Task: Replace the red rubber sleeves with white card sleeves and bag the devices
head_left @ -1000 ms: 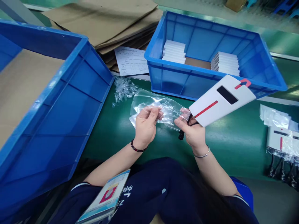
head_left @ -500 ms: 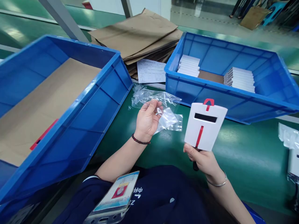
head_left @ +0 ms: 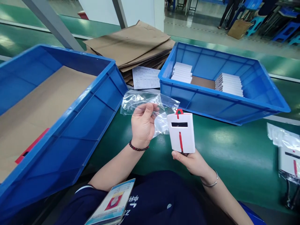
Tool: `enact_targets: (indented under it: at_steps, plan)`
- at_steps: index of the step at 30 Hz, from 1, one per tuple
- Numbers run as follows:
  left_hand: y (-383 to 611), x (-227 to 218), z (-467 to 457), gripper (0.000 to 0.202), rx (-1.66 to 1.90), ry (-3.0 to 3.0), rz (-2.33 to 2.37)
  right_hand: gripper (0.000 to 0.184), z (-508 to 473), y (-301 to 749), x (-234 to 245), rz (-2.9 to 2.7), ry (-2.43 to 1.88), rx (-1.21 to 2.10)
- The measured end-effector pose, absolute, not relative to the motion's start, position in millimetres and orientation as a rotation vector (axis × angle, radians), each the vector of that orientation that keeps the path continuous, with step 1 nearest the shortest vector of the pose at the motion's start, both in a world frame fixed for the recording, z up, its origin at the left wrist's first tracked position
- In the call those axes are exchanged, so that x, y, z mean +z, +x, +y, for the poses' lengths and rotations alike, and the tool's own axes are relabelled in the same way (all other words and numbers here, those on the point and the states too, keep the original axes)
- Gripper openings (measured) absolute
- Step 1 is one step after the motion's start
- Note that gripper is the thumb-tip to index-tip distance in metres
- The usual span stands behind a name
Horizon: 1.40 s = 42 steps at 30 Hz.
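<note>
My left hand (head_left: 144, 122) pinches a clear plastic bag (head_left: 161, 123), which spreads out behind and beyond the fingers over the green tabletop. In my right hand (head_left: 189, 161) is a white flat device (head_left: 187, 132) with a dark slot window, a red stripe and a red loop at its top. The fingers grip its lower end, the thumb in front; the rest of the grip is hidden behind it. The device stands roughly upright, its top left corner close to the bag's right side. Whether the two touch I cannot tell.
A blue crate (head_left: 93, 103) at left holds a cardboard sheet and a red piece (head_left: 32, 145). Another blue crate (head_left: 225, 107) contains two rows of white pieces (head_left: 229, 84). Cardboard sheets (head_left: 131, 43) and a printed paper (head_left: 146, 78) lie behind. At right is a bagged device (head_left: 290, 161).
My right hand has brought the white device leftward, close to the bag, and turned it more upright. My left hand still holds the bag, now more spread out. The camera view has shifted slightly.
</note>
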<state>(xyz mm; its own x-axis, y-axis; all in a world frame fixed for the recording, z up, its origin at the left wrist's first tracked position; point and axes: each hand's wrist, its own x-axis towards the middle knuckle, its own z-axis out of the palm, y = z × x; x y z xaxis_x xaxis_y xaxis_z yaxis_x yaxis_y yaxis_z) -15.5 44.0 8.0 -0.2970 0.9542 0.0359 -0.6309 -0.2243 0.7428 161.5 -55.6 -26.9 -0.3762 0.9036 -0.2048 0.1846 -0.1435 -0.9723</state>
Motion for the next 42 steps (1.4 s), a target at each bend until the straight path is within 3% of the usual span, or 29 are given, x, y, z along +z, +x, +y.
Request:
enact_targets:
  at_steps: [7,15,25,35,42]
  plan:
    - [-15,8,39,0.029,1.598,0.585,0.653,0.043,-49,160,-16,-1.466,-1.170,1.750]
    - [-16,6,31,0.052,1.210,0.589,0.646,0.048,-45,158,-12,-1.473,-1.166,1.773]
    - [-13,11,32,0.053,1.254,0.519,0.573,0.034,-49,159,-22,-1.463,-1.094,1.786]
    - [-2,7,27,0.051,1.324,0.433,0.437,0.037,-47,157,-15,-1.457,-1.070,1.840]
    - [-1,2,28,0.047,1.251,0.467,0.550,0.036,-44,158,-16,-1.591,-1.151,1.646]
